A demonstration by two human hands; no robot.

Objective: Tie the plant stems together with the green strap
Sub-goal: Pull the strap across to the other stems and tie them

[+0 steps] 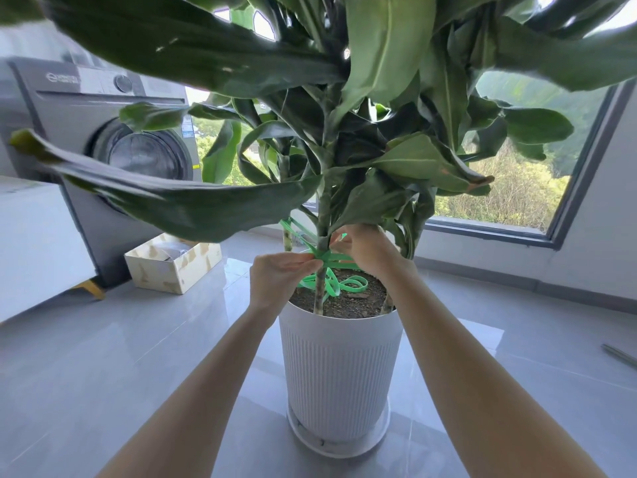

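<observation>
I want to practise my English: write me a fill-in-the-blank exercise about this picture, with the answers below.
1. The left hand and right hand both pinch the green strap at the front ____.
2. Loose loops of the strap lie on the ____ inside the pot.
3. The ribbed pot is ____ in colour.
Missing words: stem; soil; white.

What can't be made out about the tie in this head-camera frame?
- Head view: the green strap crosses itself where the left hand and right hand grip it, so whether it is knotted is unclear.
- Its path behind the centre stem is hidden by that stem.
- The right stem is mostly behind the right wrist.
- A thin object is cut off at the right edge.
</observation>
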